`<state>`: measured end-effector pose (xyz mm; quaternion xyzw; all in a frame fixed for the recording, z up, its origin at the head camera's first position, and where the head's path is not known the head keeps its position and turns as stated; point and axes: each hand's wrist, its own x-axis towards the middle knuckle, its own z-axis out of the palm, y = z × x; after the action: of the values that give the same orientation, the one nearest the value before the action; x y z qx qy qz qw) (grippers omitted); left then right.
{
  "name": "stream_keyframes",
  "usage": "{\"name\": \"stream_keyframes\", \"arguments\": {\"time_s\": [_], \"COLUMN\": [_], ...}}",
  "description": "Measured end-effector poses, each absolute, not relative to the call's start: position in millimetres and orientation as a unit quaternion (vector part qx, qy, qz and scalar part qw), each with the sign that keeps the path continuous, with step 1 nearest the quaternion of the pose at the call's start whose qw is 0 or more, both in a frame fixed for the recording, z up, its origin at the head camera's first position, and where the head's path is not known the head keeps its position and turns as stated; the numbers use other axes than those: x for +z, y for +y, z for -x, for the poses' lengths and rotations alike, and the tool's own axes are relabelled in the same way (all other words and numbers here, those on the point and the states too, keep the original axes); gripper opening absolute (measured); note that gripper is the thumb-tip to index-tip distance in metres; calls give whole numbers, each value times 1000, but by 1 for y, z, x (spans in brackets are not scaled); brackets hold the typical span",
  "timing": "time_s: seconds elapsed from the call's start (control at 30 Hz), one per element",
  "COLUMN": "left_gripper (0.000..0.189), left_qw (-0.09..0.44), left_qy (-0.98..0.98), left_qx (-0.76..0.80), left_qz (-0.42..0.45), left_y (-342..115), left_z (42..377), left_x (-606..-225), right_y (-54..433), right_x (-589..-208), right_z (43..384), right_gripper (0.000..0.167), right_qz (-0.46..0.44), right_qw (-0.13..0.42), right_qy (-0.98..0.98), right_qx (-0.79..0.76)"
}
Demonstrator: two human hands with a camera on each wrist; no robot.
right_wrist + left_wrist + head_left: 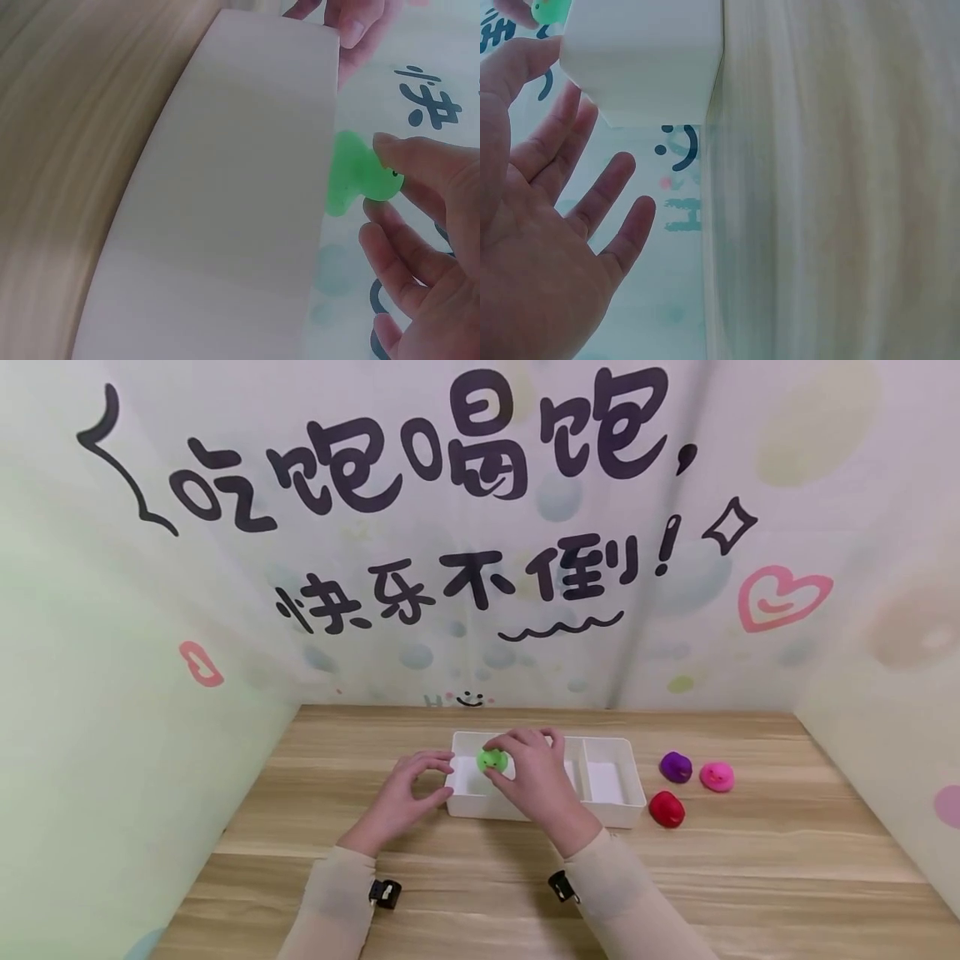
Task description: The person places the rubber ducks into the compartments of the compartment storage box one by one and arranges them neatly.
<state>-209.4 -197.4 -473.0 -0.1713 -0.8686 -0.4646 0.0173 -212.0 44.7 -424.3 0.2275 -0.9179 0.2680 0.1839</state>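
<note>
In the head view my right hand (536, 777) pinches a green toy duck (491, 762) over the left part of a white divided box (487, 807). The right wrist view shows the duck (364, 172) between thumb and fingers, partly below the box's rim line. My left hand (408, 793) is at the box's left end, its thumb and fingers spread. Seen from the left wrist, the thumb and fingertips of that hand (547, 187) touch or nearly touch the end wall (645, 75), and the other fingers are extended.
Right of the box lie a purple duck (677, 767), a pink duck (717, 776) and a red duck (667, 809) on the wooden table (465, 893). A printed wall cloth (420, 660) stands behind the table's back edge, with side walls left and right.
</note>
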Motion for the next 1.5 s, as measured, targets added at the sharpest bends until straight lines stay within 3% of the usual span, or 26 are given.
{"name": "stream_keyframes", "arguments": {"time_s": [0.47, 1.3, 1.5], "left_gripper": [28, 27, 27], "left_qw": [14, 22, 20], "left_qy": [-871, -867, -866], "left_qx": [-461, -466, -470], "left_qz": [169, 175, 169], "left_y": [-195, -195, -195], "left_z": [209, 209, 208], "left_x": [-469, -473, -473], "right_y": [33, 15, 10], "right_x": [-429, -444, -441], "right_z": [225, 242, 244], "right_gripper": [29, 24, 24], "right_qz": [-249, -252, -247], "right_qw": [174, 110, 74], "right_qy": [-925, -952, -958], "right_qx": [229, 136, 127]}}
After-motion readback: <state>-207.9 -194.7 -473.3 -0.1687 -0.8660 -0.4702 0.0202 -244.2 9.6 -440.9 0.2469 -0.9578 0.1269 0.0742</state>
